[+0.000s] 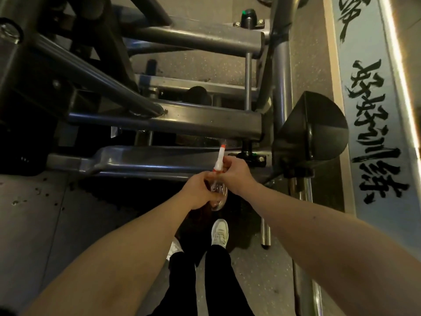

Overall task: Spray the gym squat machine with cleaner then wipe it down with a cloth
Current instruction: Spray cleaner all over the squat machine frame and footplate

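Both arms are reaching forward. The left hand (200, 192) is gripping the bottle (219, 197) body. The right hand (237, 173) is curling round its neck, with the nozzle (220, 156) pointing at the frame (182, 120) just beyond.

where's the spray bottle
Centre of the head view: the spray bottle sits in both hands, left hand on its body, right hand at its neck, facing the squat machine.
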Action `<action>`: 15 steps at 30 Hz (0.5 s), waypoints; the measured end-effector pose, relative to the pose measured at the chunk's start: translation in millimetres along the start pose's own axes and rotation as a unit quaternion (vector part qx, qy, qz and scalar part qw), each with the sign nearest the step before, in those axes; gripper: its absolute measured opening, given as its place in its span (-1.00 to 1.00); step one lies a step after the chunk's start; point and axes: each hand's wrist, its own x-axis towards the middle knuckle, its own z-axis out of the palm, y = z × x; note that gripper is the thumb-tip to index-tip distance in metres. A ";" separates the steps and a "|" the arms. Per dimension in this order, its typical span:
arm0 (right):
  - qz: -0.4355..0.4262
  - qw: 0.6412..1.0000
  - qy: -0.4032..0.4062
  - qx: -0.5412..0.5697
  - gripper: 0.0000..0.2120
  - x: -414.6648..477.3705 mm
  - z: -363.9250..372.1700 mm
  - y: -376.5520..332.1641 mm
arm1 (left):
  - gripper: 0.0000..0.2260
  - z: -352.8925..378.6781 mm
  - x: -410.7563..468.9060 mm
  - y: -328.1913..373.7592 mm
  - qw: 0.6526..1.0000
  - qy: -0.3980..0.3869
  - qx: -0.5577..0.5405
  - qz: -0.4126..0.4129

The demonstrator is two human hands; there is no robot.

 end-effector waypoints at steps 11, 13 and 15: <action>-0.073 0.986 -0.091 -0.118 -0.38 4.0 47.0 -46.3 | -0.44 -27.6 -30.9 -41.5 0.992 0.087 -0.084 -0.021; -0.096 0.980 -0.103 -0.143 -0.27 5.8 58.8 -53.1 | -0.43 -33.0 -38.8 -51.4 0.990 0.109 -0.092 -0.021; -0.120 0.973 -0.099 -0.168 -0.28 5.0 68.2 -58.2 | -0.44 -37.8 -45.2 -59.9 0.986 0.131 -0.101 -0.015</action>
